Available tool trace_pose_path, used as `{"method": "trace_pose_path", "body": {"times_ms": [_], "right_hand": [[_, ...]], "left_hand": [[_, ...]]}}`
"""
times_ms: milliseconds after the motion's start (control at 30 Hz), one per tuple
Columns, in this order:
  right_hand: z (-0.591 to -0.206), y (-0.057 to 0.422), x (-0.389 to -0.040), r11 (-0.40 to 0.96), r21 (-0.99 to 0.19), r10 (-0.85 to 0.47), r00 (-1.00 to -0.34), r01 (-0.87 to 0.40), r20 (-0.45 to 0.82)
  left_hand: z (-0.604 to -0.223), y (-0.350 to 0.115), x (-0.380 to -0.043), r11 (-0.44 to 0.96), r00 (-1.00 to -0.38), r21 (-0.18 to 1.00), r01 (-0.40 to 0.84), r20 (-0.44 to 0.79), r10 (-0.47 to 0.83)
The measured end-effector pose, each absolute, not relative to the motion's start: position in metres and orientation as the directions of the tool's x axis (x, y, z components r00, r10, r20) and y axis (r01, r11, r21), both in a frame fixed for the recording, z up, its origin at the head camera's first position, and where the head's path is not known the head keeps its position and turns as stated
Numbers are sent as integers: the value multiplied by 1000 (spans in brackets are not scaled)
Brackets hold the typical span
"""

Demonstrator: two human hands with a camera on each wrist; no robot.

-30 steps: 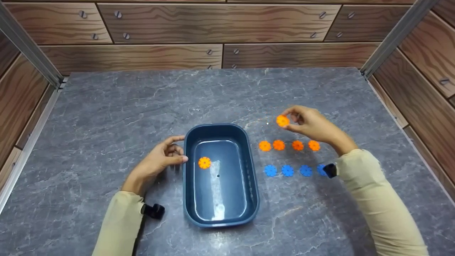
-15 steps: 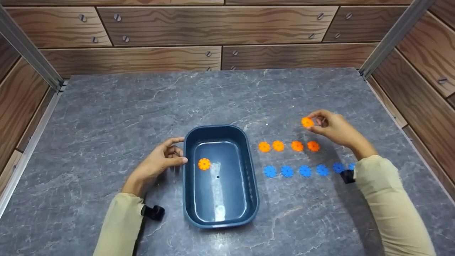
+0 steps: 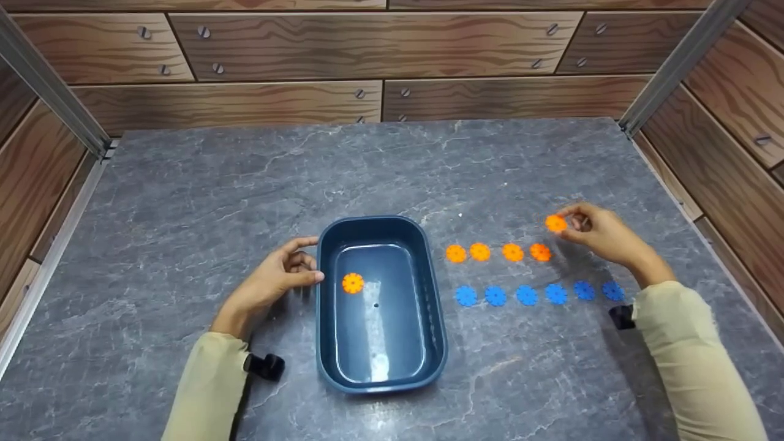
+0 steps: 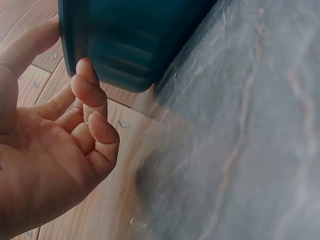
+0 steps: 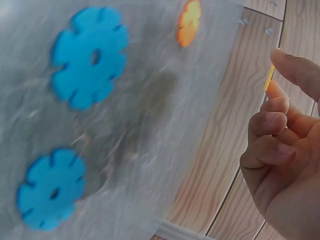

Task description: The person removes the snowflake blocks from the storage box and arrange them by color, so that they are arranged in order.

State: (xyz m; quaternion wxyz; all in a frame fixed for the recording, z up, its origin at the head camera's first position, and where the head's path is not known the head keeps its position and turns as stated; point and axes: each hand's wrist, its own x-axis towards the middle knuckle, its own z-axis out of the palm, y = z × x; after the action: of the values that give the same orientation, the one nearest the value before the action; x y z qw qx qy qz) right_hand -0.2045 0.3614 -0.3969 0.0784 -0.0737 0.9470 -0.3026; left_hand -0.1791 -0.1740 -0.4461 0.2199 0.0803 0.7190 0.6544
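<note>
My left hand (image 3: 269, 275) holds the left rim of a dark blue plastic tub (image 3: 441, 361), thumb at the rim and other fingers loosely bent outside. In the left wrist view, the thumb meets the edge of the tub (image 4: 120, 45). One orange notched disc (image 3: 353, 283) lies inside. My right hand (image 3: 603, 236) pinches another orange notched disc (image 3: 555, 223) between thumb and index finger, above the right end of the orange row. That disc (image 5: 269, 78) appears edge-on in the right wrist view, its other fingers curled underneath. Several orange discs (image 3: 512, 252) lie in this row right of the tub.
A row of several blue notched discs (image 3: 527, 295) lies nearer the person, parallel to the orange ones. The grey marble-patterned table (image 3: 233, 171) is bounded by wood-patterned panels (image 3: 367, 46) at the back and sides. Black wrist cameras (image 3: 264, 366) sit at both cuffs.
My right hand has carried the pinched orange disc rightward and slightly toward the person, uncovering the right end of the blue row. The left hand and tub have stayed in place.
</note>
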Motion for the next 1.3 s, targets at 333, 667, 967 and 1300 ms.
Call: {"method": "trace_pose_path", "body": {"times_ms": [333,667,967,1300], "right_hand": [[-408,378,-202,822,-566,-158,-980,-64,-118],[-415,389,-201,843,-538,-140,-967,-4,-212],[-419,391,-201,863,-505,-154,-951,3,-268],[-423,392,-202,870,-493,-172,-942,-9,-287]], "left_hand": [[-446,-174,-179,140,-893,975,-171,-213,396],[-447,-175,-180,130,-890,978,-162,-202,408],[-447,-175,-179,130,-889,977,-166,-206,409],[-445,-174,-179,134,-892,976,-169,-209,401]]}}
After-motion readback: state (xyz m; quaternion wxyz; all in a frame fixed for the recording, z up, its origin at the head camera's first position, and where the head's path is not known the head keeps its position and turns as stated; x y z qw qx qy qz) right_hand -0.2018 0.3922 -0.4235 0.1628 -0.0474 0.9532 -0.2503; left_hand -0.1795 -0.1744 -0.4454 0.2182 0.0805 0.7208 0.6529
